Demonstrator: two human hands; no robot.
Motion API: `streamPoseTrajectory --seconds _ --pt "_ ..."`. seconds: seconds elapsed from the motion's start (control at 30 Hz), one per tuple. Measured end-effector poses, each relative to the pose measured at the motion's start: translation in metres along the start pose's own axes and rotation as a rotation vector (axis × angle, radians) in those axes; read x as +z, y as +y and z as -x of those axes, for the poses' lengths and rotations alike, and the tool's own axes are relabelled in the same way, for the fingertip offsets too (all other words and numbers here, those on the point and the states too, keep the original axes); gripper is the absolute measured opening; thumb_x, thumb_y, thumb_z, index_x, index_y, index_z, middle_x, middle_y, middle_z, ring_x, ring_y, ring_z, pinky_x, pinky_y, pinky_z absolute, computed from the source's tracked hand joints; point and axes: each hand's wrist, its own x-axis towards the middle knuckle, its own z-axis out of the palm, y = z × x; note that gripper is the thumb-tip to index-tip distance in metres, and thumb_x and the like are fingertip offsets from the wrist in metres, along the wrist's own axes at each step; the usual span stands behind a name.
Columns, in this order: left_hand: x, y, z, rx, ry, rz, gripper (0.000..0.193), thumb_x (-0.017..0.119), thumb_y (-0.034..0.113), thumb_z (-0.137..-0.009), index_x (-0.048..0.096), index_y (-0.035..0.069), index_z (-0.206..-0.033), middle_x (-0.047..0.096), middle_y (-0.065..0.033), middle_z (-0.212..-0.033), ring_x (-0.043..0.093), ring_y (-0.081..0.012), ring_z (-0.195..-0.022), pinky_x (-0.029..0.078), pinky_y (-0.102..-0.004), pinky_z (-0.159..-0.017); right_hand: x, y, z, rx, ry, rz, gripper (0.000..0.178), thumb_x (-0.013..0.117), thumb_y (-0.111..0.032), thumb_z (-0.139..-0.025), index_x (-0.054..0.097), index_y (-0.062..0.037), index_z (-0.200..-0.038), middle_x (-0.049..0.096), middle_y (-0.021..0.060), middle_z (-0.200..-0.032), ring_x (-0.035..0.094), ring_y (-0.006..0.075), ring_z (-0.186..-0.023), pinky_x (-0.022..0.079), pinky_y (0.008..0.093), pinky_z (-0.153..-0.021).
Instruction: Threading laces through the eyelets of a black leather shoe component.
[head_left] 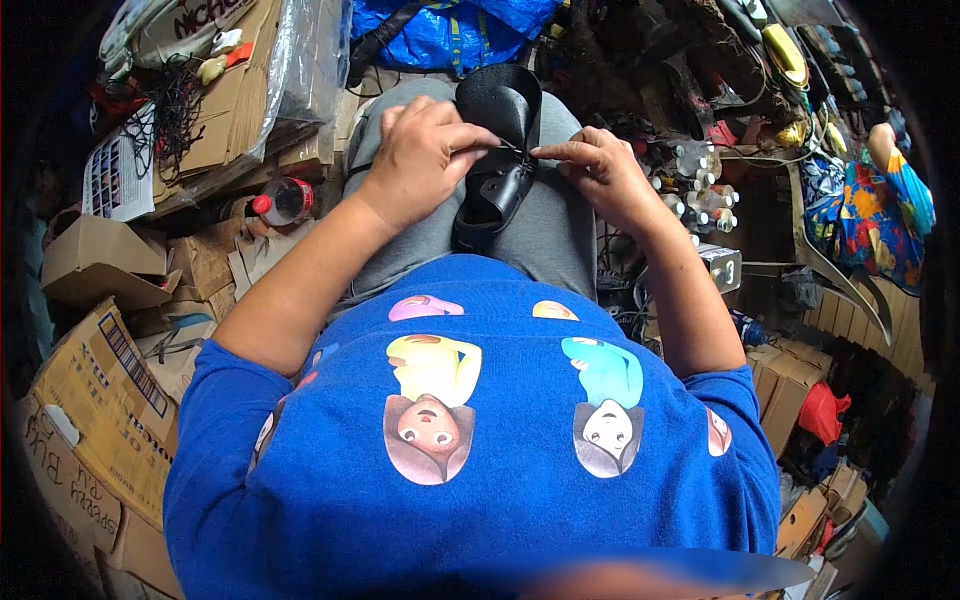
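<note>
A black shoe (504,110) rests on my lap between my thighs, its toe pointing away from me and its opening towards me. My left hand (425,160) is on its left side, thumb and forefinger pinched on a thin dark lace (512,148) at the shoe's front. From the right, my right hand (605,175) reaches to the same spot. Its thumb and forefinger are closed on the lace's other side, with the remaining fingers curled. The lace's exact path through the eyelets is too small to make out.
Cardboard sheets (225,110) under clear plastic and a red-capped bottle (287,201) are at my left. Several small clear bottles (700,190) and a metal can (718,267) stand at my right. A blue bag (450,35) lies ahead. Someone in colourful clothing (875,225) is at far right.
</note>
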Motion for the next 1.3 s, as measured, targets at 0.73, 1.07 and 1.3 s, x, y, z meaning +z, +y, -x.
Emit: streamPoseTrajectory --seconds 0.73,1.07,1.3 --pt "0.019 -0.011 -0.013 0.034 -0.121 0.125 0.020 0.069 0.013 -0.072 0.072 0.025 -0.087 0.052 0.0028 -0.076 0.050 -0.0174 -0.085 0.030 -0.0357 -0.079 -0.006 0.012 -0.016 0.072 -0.120 -0.243 0.039 0.057 0.002 -0.073 0.072 -0.0227 -0.100 0.057 0.0050 -0.082 0.054 0.0206 -0.086 0.044 0.0329 -0.082" --pt "0.021 -0.010 -0.013 0.056 -0.118 0.138 0.019 0.067 0.011 -0.073 0.071 0.023 -0.088 0.051 0.0028 -0.073 0.050 -0.0170 -0.082 0.030 -0.0347 -0.078 -0.005 0.012 -0.015 0.079 -0.134 -0.256 0.040 0.057 0.003 -0.072 0.072 -0.0198 -0.101 0.054 0.0023 -0.080 0.051 0.0176 -0.085 0.042 0.0301 -0.082" --pt "0.029 -0.019 -0.031 0.083 -0.245 0.173 0.015 0.068 0.015 -0.074 0.071 0.022 -0.087 0.054 0.0011 -0.076 0.052 -0.0183 -0.086 0.032 -0.0358 -0.080 -0.004 0.017 -0.020 0.041 -0.167 -0.305 0.038 0.059 0.001 -0.073 0.073 -0.0194 -0.101 0.055 0.0034 -0.079 0.051 0.0186 -0.082 0.042 0.0304 -0.081"
